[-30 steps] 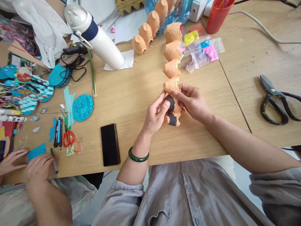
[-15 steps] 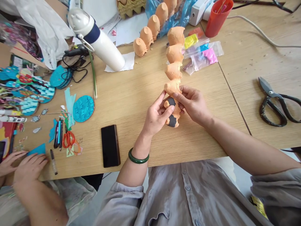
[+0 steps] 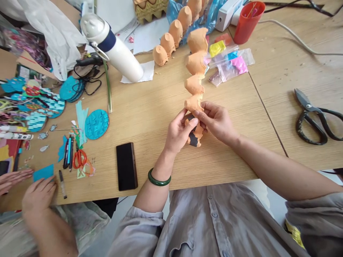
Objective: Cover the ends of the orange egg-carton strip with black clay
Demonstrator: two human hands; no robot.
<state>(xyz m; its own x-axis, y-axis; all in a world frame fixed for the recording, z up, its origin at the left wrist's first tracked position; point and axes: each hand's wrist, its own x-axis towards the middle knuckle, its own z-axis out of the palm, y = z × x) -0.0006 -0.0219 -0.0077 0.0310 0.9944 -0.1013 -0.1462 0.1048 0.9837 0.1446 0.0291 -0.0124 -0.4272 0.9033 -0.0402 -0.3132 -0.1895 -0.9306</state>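
Note:
A strip of orange egg-carton cups (image 3: pixel 196 64) stretches away from me over the table, its near end between my hands. Dark material (image 3: pixel 193 139), black-grey, covers parts of the nearest cup. My left hand (image 3: pixel 178 132), below a green bangle (image 3: pixel 159 178), grips that near end with its thumb on top. From the other side my right hand (image 3: pixel 218 121) pinches the strip just beyond the dark part, thumb against the cup. Fingers hide some of the near cup.
A phone (image 3: pixel 126 166) lies to the left, black-handled scissors (image 3: pixel 312 110) to the right. Bagged coloured clay (image 3: pixel 235 64), a red cup (image 3: pixel 248 22) and a white bottle (image 3: pixel 118 50) stand farther back. Another person's hand (image 3: pixel 40 194) rests beside blue paper (image 3: pixel 43 173).
The carton strip has shifted slightly left and tipped in my hands, so less of the dark part shows. At far left, the other person's hands have moved apart, uncovering more blue paper.

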